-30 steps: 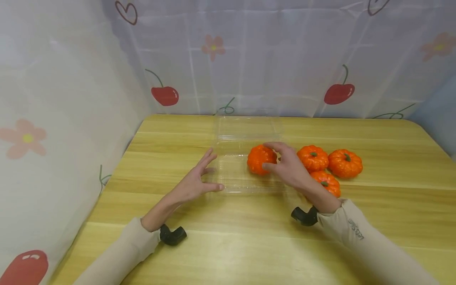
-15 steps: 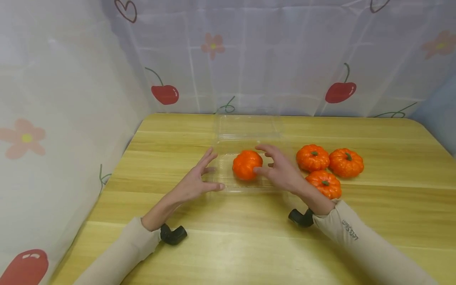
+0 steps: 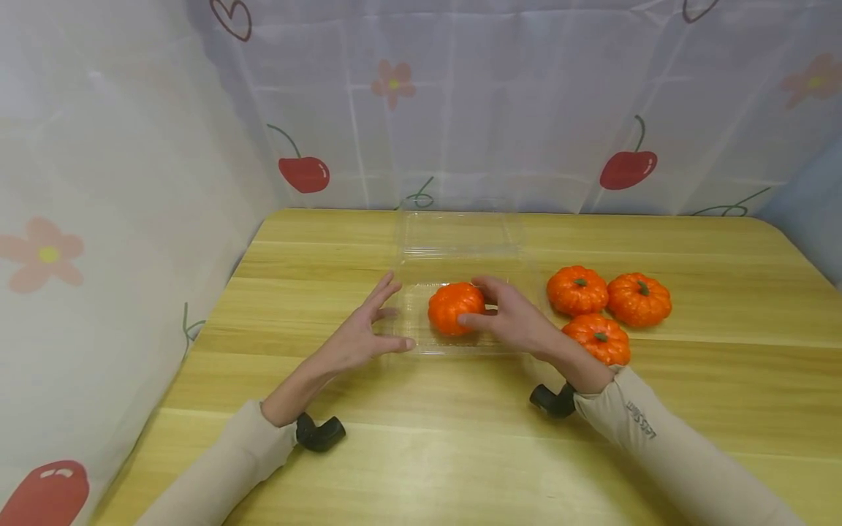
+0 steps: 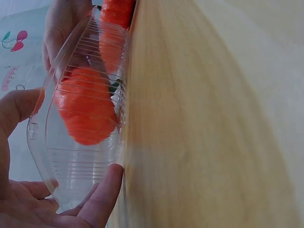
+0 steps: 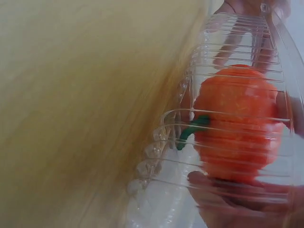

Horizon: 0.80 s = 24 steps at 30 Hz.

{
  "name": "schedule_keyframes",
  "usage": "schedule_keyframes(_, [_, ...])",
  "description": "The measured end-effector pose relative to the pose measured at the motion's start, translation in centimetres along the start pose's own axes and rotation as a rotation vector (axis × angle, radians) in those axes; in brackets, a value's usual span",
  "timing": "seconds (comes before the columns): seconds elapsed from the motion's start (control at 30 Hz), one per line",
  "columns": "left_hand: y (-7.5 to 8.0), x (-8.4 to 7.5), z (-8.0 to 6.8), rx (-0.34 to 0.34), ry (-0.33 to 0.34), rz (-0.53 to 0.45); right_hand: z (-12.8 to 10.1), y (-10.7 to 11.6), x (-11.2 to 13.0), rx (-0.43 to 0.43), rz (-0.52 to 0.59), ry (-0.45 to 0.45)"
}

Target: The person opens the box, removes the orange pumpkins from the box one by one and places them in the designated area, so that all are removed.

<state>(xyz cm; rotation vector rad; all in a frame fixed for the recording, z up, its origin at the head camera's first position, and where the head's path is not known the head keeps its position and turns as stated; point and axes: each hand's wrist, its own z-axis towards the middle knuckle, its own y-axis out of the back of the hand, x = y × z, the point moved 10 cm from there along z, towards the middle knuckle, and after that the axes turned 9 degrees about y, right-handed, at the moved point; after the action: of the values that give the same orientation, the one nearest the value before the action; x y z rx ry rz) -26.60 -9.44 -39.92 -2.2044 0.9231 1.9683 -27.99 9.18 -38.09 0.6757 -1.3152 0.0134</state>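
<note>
Now: one pumpkin (image 3: 455,307) in right hand (image 3: 520,321) grip | three pumpkins (image 3: 607,310) aside | left hand (image 3: 358,332) flat, one tray (image 3: 421,343)

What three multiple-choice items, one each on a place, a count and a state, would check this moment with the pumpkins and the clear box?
1. Where is the pumpkin that the right hand grips?
A. In the clear box
B. At the table's right edge
C. On the box's lid

2. How many pumpkins lie on the table outside the box?
A. One
B. Three
C. Five

3. How is the box's lid?
A. Shut
B. Open, lying back
C. Taken off

Answers:
1 A, the head view shows it inside the box's front half.
2 B, three cluster right of the box.
3 B, the lid lies flat behind the base, while the left hand touches the box's left side with straight fingers.
</note>
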Motion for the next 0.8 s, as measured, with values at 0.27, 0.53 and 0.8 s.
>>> schedule_keyframes(0.27, [0.0,-0.1,0.0,-0.003,-0.004,0.003,-0.1,0.4,0.1,-0.047,0.083,0.031])
schedule_keyframes(0.53, [0.1,-0.1,-0.2,-0.012,-0.01,0.012,-0.6,1.6,0.5,-0.141,0.09,0.069])
schedule_keyframes(0.8, [0.1,0.0,-0.1,-0.014,-0.009,0.001,-0.9,1.9,0.7,-0.174,0.119,0.076])
